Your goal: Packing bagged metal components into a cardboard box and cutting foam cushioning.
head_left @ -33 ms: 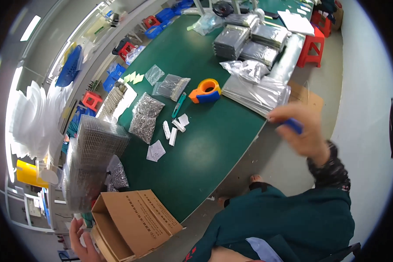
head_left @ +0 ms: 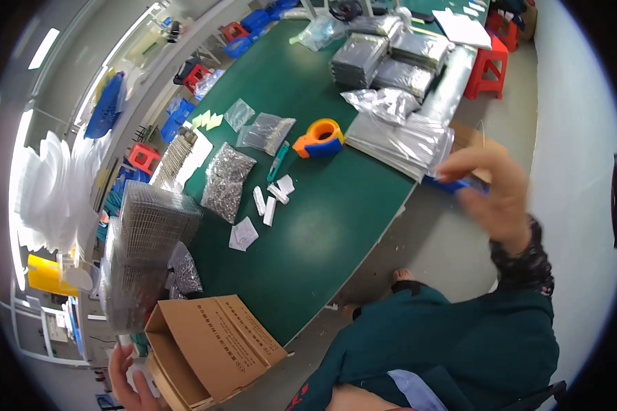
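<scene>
My right hand (head_left: 497, 195) is raised off the right edge of the green table. It is slightly smeared by motion, its fingers curved and apart from the thumb, with no held thing visible. A blue object (head_left: 452, 184) shows behind it, below the table edge. Closest to that hand on the table are stacked clear plastic bags (head_left: 397, 144). My left hand (head_left: 131, 387) is at the lower left with its fingers apart, beside an open cardboard box (head_left: 212, 346). Whether it touches the box I cannot tell. The part of the box's inside that shows is bare cardboard.
On the green table (head_left: 315, 240) lie an orange and blue tape dispenser (head_left: 320, 138), a teal cutter (head_left: 278, 162), a bag of small parts (head_left: 227, 181) and white pieces (head_left: 269, 211). Clear trays (head_left: 151, 240) stand stacked at left. A red stool (head_left: 487, 72) stands far right.
My right hand has moved slightly right, and more of the blue object behind it shows. The view has shifted a little. My left hand stays beside the box.
</scene>
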Tool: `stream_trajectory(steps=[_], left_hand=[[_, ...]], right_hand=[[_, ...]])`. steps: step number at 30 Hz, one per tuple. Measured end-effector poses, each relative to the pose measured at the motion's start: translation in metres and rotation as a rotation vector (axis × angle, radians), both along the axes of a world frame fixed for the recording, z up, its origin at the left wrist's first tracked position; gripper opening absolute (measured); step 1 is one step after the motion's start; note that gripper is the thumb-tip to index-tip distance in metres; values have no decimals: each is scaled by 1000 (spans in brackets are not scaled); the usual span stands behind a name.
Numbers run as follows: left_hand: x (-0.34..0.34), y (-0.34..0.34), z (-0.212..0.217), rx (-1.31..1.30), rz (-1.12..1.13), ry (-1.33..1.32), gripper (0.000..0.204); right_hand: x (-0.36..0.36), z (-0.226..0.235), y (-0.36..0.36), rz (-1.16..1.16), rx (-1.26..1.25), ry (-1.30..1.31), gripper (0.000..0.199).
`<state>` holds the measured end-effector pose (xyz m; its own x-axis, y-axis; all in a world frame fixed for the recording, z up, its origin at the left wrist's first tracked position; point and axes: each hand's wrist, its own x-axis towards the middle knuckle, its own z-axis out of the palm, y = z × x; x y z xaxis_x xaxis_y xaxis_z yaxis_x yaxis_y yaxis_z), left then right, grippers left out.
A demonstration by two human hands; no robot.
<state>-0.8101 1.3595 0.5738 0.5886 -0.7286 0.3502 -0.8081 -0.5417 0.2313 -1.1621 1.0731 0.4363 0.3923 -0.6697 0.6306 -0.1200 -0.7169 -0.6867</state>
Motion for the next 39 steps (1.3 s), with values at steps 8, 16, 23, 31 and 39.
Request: stream_trajectory(steps=[8,16,23,31,39], left_hand=[[-106,-124,-28,45,-1292,64,35],[-180,-239,-143,411,-1527,417,37],[-200,-206,-368,813,-1205,739,28],[-183,-189,-529,1220,-762,860,36],[-158,-275,-729,802,-122,1201,45]], right_hand=[[-103,32,19,448,-291,0,38],[-96,-105,71,-520,642,-182,12],[-94,-218,179,-529,900,496,12],[-114,-343,156,-331,1044,578,13],[-96,-510,117,-272,948,447,14]])
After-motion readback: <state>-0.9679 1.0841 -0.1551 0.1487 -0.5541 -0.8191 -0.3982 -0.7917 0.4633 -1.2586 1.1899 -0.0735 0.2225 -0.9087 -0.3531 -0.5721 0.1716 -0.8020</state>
